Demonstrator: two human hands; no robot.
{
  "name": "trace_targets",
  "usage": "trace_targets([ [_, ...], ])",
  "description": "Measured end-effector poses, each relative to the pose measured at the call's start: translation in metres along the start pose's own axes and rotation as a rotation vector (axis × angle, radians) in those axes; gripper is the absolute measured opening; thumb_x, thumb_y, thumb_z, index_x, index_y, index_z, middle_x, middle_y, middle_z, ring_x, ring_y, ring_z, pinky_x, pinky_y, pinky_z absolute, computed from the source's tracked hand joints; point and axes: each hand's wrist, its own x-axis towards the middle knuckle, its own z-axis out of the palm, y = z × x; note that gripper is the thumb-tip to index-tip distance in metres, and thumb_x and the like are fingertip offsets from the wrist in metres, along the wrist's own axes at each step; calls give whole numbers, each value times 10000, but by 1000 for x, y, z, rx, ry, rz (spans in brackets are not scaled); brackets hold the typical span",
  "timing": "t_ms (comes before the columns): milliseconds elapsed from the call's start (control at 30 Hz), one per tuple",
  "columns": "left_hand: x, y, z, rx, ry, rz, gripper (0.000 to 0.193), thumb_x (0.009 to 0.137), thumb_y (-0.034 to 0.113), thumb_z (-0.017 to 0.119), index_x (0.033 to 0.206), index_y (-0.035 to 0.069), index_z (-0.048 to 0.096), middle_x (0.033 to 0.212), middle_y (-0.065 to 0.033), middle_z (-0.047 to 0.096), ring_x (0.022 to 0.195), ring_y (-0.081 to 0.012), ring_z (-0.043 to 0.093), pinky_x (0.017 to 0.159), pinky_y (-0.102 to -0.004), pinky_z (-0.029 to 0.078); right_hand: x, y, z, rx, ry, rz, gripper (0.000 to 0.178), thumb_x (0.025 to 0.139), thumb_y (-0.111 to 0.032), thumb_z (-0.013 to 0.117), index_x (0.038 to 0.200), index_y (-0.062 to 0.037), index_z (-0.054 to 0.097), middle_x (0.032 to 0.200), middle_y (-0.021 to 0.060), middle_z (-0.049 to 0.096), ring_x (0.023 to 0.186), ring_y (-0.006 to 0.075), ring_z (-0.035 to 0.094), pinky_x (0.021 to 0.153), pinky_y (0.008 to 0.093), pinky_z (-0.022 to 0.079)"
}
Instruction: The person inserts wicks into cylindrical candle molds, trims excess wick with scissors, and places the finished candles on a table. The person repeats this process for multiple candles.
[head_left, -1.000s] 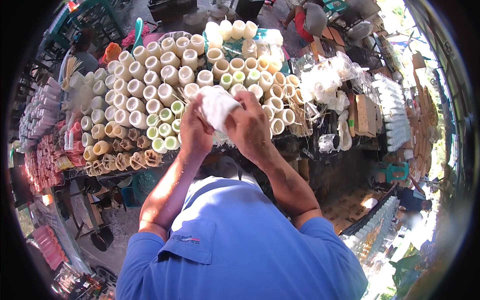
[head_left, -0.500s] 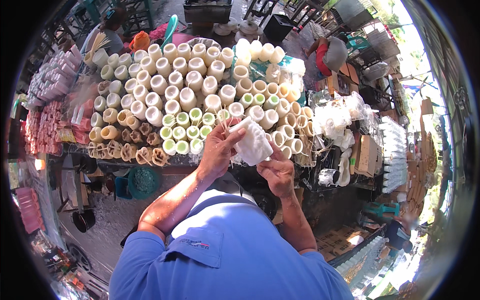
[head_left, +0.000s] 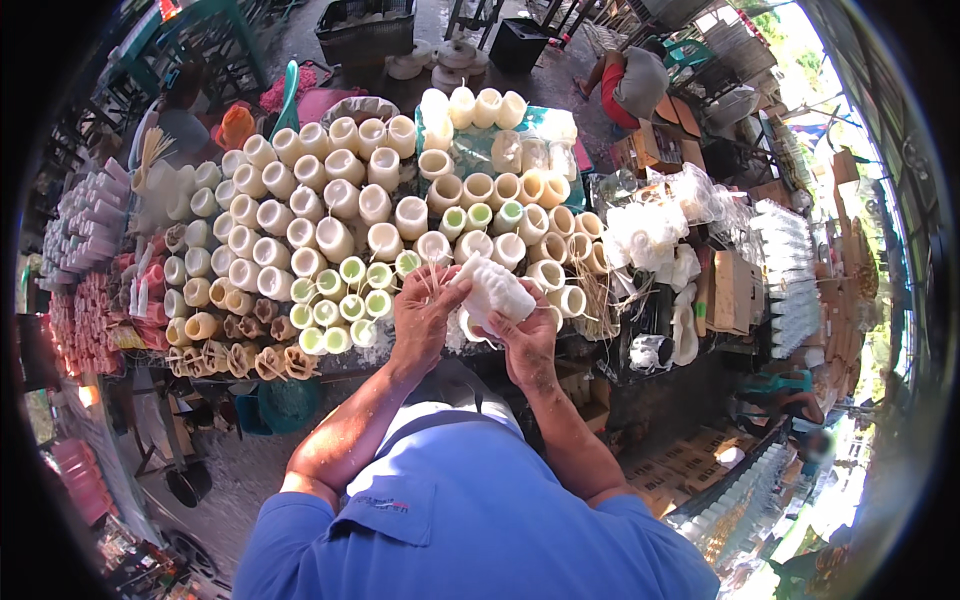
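Observation:
Both of my hands hold a white, bumpy-sided wax candle (head_left: 498, 290) above the near edge of the table. My left hand (head_left: 422, 318) pinches its left end, and thin pale strands stick up by those fingers. Around the right and lower side curl the fingers of my right hand (head_left: 528, 345). The candle is tilted. Just beyond my hands stand rows of hollow cream wax cylinders (head_left: 335, 237), several with thin wicks. Green-lined wax cylinders (head_left: 352, 270) stand close to my left hand, others farther back.
Brown, scallop-rimmed wax cups (head_left: 270, 362) line the table's front left. Pink and white stacked pieces (head_left: 85, 320) lie farther left. Plastic bags (head_left: 645, 225), a cardboard box (head_left: 733, 292) and white cylinder rows (head_left: 785, 265) are at right. A person in grey (head_left: 640, 85) crouches at the back right.
The candle has turned in my hands to a flatter tilt. My right hand has moved from its lower corner to wrap round its side. The whole view has shifted a little.

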Motion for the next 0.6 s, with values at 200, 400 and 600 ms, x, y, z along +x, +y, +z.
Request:
trace_targets([
  [200, 41, -3, 1, 333, 144, 36, 527, 910, 181, 855, 1356, -26, 663, 1144, -53, 665, 976, -128, 650, 881, -278, 534, 129, -42, -28, -405, 36, -49, 569, 891, -75, 822, 1374, 10, 535, 1239, 150, 691, 1021, 246, 744, 704, 345, 692],
  [400, 39, 16, -16, 296, 279, -16, 424, 931, 139, 816, 1289, -32, 667, 932, 21, 672, 759, -40, 566, 665, -210, 450, 359, -13, -48, -1172, 89, -221, 661, 865, -257, 838, 1382, 37, 551, 1188, 220, 701, 954, 282, 751, 699, 356, 655],
  [600, 6, 10, -28, 243, 386, -130, 313, 963, 75, 753, 1255, -12, 679, 938, 7, 694, 689, -14, 521, 579, -199, 389, 476, 55, -39, -1429, 129, -53, 682, 832, -442, 767, 1369, -56, 604, 1377, 278, 648, 1316, 429, 600, 1148, 492, 467],
])
